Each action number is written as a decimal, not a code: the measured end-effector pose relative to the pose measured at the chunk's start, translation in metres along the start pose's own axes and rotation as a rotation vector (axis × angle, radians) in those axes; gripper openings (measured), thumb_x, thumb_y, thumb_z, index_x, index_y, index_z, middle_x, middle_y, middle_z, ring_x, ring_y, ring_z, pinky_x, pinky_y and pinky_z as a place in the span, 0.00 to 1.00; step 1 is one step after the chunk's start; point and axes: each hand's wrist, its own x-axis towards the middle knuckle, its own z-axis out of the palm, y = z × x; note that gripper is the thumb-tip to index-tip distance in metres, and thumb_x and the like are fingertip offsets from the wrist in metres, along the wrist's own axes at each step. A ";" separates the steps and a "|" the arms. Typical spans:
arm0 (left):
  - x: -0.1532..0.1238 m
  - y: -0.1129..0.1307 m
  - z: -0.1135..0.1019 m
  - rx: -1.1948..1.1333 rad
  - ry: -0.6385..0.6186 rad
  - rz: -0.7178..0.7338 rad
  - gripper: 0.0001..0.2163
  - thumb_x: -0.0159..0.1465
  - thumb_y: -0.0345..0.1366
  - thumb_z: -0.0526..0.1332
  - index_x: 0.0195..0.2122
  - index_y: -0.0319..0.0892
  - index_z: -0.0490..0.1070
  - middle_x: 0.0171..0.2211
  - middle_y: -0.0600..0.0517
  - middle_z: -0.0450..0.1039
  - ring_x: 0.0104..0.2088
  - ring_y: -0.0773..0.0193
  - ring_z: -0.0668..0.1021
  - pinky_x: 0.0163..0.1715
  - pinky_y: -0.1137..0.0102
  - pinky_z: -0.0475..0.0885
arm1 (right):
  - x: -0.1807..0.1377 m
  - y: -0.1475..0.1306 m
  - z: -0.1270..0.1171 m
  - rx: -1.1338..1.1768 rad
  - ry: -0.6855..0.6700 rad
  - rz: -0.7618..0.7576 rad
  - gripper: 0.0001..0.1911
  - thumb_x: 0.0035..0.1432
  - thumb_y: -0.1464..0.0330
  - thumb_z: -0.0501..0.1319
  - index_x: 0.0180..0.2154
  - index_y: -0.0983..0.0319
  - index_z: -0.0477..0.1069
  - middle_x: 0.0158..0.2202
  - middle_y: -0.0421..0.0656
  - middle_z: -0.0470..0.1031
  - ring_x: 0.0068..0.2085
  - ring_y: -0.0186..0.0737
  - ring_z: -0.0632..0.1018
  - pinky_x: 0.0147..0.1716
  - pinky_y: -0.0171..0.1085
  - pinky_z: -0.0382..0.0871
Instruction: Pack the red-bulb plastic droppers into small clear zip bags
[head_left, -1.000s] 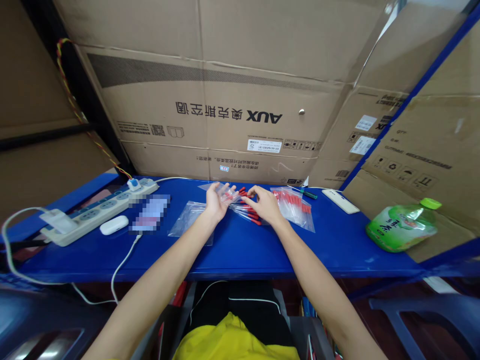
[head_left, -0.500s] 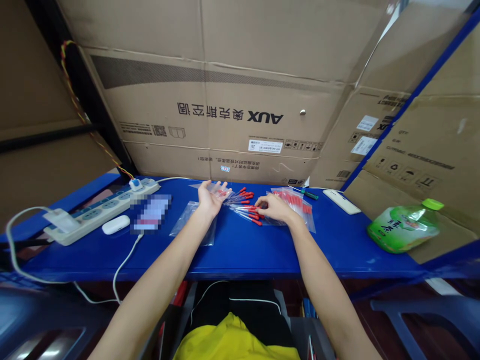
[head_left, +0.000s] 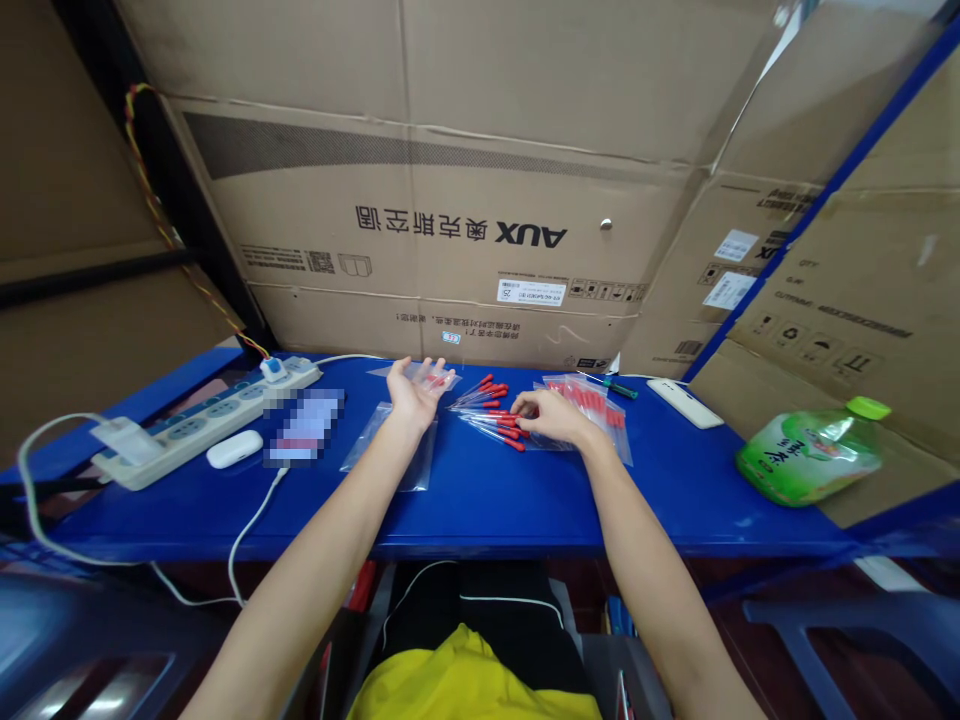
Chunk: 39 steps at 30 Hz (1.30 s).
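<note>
My left hand (head_left: 414,398) is palm up, fingers loosely spread, holding a small clear plastic bag (head_left: 441,380) across them; red bits show through the plastic. In front of my right hand (head_left: 551,414), a fan of thin metal rods with red ends (head_left: 491,404), like small screwdrivers, lies on the blue table. My right thumb and fingertips are pinched at the red ends of the nearer rods; how many they grip is hidden. Under my left wrist lies a flat clear bag (head_left: 415,465). Beyond my right hand are clear bags of red-ended pieces (head_left: 592,402).
Left on the blue table (head_left: 495,515) are a power strip (head_left: 217,415), a white case (head_left: 234,449) and a charging phone (head_left: 306,425). To the right are a green-handled tool (head_left: 621,388), a white slab-shaped device (head_left: 684,402) and a green bottle (head_left: 810,455). Cardboard (head_left: 450,200) walls the back.
My left hand has drawn slightly left, away from the fan of rods, with the small bag. My right hand stays at the red ends, almost unmoved.
</note>
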 end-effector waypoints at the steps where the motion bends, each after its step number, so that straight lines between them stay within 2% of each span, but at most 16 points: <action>1: 0.000 0.000 0.000 -0.003 -0.002 0.004 0.16 0.68 0.39 0.56 0.54 0.41 0.70 0.43 0.42 0.77 0.44 0.52 0.84 0.47 0.57 0.82 | 0.000 -0.001 -0.001 -0.005 0.006 -0.008 0.10 0.55 0.77 0.65 0.37 0.60 0.80 0.34 0.40 0.84 0.35 0.39 0.82 0.37 0.34 0.73; 5: -0.002 0.000 0.000 -0.001 -0.020 0.011 0.15 0.68 0.40 0.55 0.53 0.40 0.70 0.43 0.42 0.78 0.43 0.53 0.84 0.48 0.57 0.81 | 0.000 -0.010 -0.007 -0.061 0.166 -0.100 0.09 0.55 0.74 0.64 0.37 0.60 0.81 0.37 0.41 0.84 0.38 0.40 0.81 0.39 0.36 0.71; 9: -0.003 0.002 0.000 -0.011 -0.042 0.031 0.15 0.69 0.40 0.55 0.52 0.39 0.70 0.45 0.41 0.78 0.45 0.53 0.84 0.47 0.59 0.81 | -0.001 -0.022 -0.010 0.071 0.374 -0.195 0.08 0.60 0.67 0.62 0.39 0.60 0.80 0.39 0.43 0.83 0.41 0.41 0.81 0.42 0.38 0.72; 12: -0.005 0.004 0.000 -0.043 -0.051 0.061 0.16 0.69 0.41 0.54 0.52 0.39 0.70 0.48 0.41 0.77 0.47 0.54 0.83 0.48 0.58 0.81 | -0.001 -0.026 -0.008 0.155 0.467 -0.222 0.08 0.60 0.65 0.63 0.39 0.60 0.79 0.38 0.43 0.83 0.38 0.41 0.80 0.39 0.38 0.72; 22: -0.003 -0.009 -0.001 -0.033 -0.100 0.003 0.17 0.68 0.43 0.56 0.54 0.41 0.72 0.46 0.41 0.80 0.46 0.50 0.84 0.45 0.57 0.83 | 0.007 -0.034 0.012 0.153 0.449 -0.278 0.08 0.62 0.64 0.64 0.39 0.59 0.80 0.36 0.43 0.81 0.35 0.40 0.78 0.38 0.39 0.73; 28: -0.010 -0.021 0.001 -0.049 -0.142 0.004 0.13 0.67 0.37 0.57 0.51 0.44 0.72 0.48 0.43 0.79 0.48 0.51 0.84 0.49 0.55 0.82 | 0.012 -0.042 0.032 0.131 0.417 -0.277 0.08 0.64 0.62 0.66 0.40 0.58 0.80 0.39 0.44 0.83 0.35 0.40 0.79 0.38 0.39 0.74; 33: -0.020 -0.030 0.005 -0.020 -0.191 -0.027 0.17 0.65 0.33 0.57 0.55 0.46 0.67 0.52 0.43 0.79 0.51 0.50 0.84 0.51 0.52 0.81 | 0.016 -0.045 0.045 0.092 0.469 -0.263 0.07 0.63 0.61 0.70 0.39 0.58 0.79 0.38 0.42 0.82 0.33 0.40 0.78 0.38 0.39 0.73; 39: -0.030 -0.037 0.010 -0.007 -0.225 -0.040 0.18 0.63 0.28 0.55 0.54 0.48 0.64 0.55 0.44 0.79 0.52 0.48 0.84 0.50 0.48 0.81 | 0.016 -0.047 0.052 0.053 0.492 -0.259 0.05 0.65 0.63 0.69 0.41 0.56 0.80 0.37 0.41 0.82 0.35 0.41 0.79 0.42 0.39 0.74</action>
